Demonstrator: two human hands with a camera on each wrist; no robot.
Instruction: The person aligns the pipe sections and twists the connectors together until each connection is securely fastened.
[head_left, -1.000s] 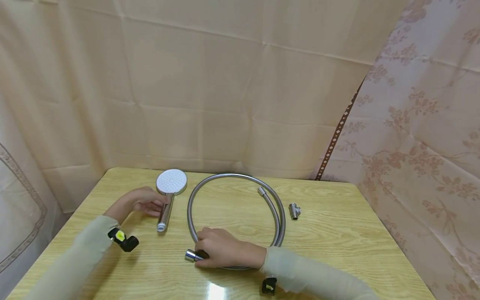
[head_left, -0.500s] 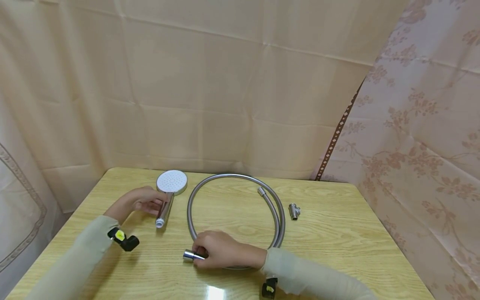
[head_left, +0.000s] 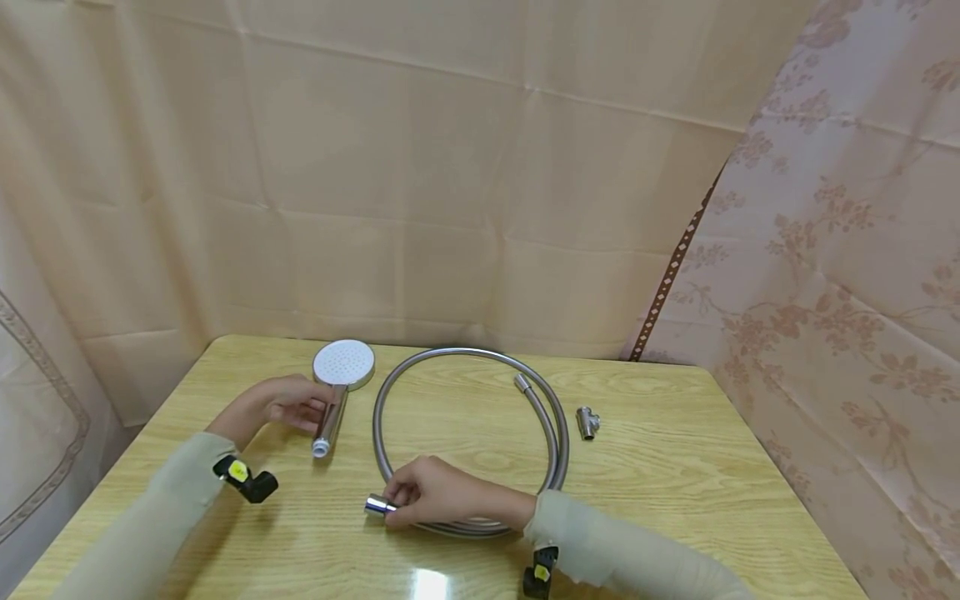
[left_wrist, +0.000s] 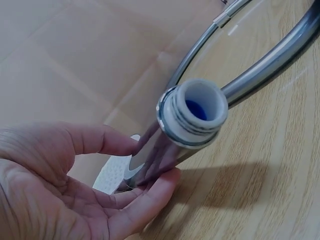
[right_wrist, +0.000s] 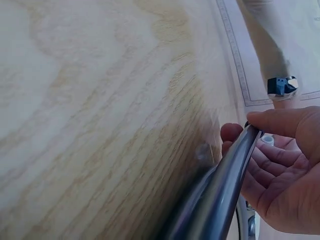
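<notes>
A: Left hand [head_left: 296,402] has a smooth chrome handle [head_left: 330,425] between thumb and fingers; it belongs to a round, white-faced shower head [head_left: 343,365]. Right hand [head_left: 433,493] pinches a long silver-grey metallic hose [head_left: 465,351] just behind its polished chrome end fitting [head_left: 377,505]. Hands well apart.

B: Layout?

A: Shower head at left on the yellowish wood-grain counter [head_left: 675,467], face up, white threaded end [left_wrist: 192,131] toward the person. In the left wrist view that end looks raised, shadow off to one side. Hose is looped mid-counter, its silver far tip [head_left: 522,383] lying inside the loop. Small chrome T-shaped connector [head_left: 588,423] right of the loop, not touched.

B: Handling?

A: Shower head: rigid, probably light. Handle is slick, could roll in the fingers; I'd hold mid-handle, off the threads. Those look like the part to protect. Hose: bendy but springy, likely fights a twist. Best grip is where it is, close behind the end fitting, so the tip can't swing.

B: Delta vs one second ago?

A: Small. End fitting slightly further left and up in the head view; more of the hose's near run shows under the right hand. Threaded end marginally higher. Connector and far side of loop: basically unchanged.
</notes>
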